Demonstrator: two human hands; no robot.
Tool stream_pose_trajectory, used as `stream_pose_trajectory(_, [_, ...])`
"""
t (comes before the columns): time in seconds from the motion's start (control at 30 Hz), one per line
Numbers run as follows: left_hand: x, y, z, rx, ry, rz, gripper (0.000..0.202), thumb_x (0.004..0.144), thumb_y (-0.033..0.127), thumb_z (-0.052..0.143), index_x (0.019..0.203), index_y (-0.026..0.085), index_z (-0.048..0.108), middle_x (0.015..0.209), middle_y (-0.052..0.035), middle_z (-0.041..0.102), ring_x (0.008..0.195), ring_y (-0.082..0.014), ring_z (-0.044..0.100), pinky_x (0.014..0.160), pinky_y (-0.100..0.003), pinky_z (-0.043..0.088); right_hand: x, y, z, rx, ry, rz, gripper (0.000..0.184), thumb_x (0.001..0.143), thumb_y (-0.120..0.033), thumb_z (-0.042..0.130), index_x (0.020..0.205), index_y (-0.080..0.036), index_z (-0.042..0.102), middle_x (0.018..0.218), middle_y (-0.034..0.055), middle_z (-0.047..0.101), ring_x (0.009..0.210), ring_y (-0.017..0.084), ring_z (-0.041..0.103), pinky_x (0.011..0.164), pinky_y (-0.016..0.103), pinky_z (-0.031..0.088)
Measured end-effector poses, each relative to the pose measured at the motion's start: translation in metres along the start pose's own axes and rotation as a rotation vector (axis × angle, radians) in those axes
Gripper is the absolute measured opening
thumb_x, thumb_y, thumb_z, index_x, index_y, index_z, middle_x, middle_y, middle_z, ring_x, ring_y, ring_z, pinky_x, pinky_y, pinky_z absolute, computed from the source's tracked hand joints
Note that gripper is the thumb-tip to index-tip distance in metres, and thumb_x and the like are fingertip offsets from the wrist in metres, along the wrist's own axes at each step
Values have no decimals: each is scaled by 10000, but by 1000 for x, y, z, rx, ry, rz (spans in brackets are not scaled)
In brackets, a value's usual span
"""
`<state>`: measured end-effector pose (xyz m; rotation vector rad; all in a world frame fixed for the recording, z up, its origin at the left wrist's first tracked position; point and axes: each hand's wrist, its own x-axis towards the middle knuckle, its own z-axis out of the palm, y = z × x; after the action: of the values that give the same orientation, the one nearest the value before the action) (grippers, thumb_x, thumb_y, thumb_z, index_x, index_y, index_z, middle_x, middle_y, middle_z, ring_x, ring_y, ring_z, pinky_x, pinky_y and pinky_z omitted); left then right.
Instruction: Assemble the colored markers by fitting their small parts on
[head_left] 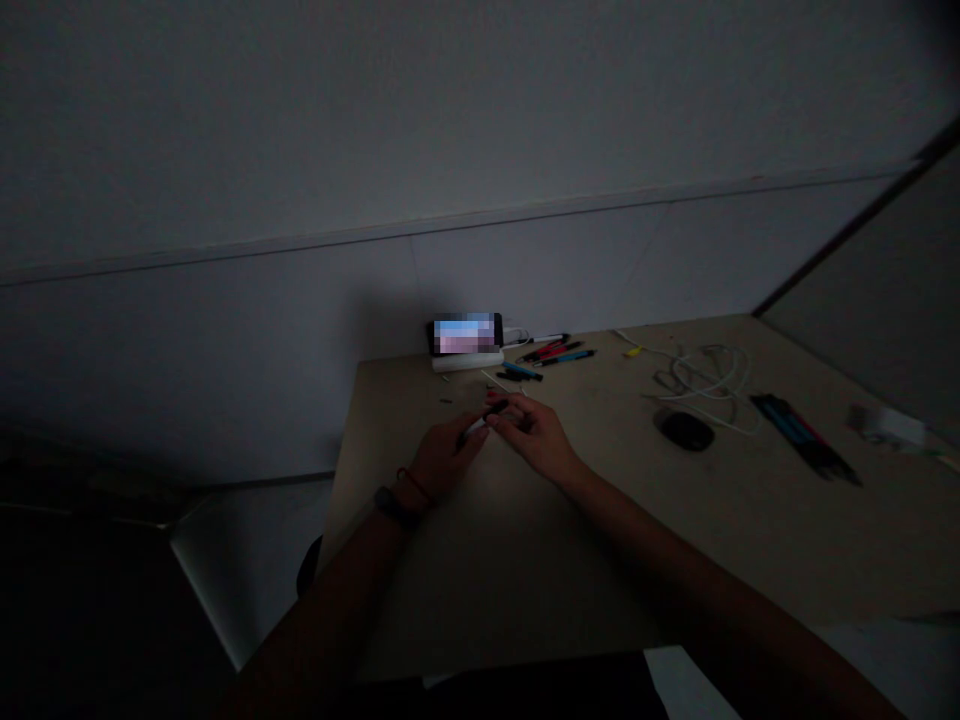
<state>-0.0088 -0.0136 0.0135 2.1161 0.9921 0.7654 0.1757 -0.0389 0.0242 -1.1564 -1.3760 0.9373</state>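
The room is dim. Above the middle of a pale wooden desk, my left hand and my right hand meet over a slim black pen. My right fingertips pinch its upper part, while my left fingers reach its lower end. Much of the pen is hidden by my fingers. A few tiny dark pieces lie on the desk to the left of my hands. A short pale stick lies just beyond them.
At the back stands a phone with a lit, blurred screen on a white block. Several loose pens lie to its right. Further right are a white cable, a black mouse, a bundle of pens and a white object.
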Motion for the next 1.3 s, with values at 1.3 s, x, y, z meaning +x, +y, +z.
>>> stream_pose_trajectory(1.3, [-1, 2, 1, -10, -8, 44, 410, 1051, 464, 417, 1048, 185, 718, 923, -54, 762, 807, -184, 695, 757, -290, 503, 2, 4, -2, -73, 82, -8, 383, 763, -561, 783, 819, -183, 750, 611, 13, 663, 498, 119, 503, 472, 239, 362])
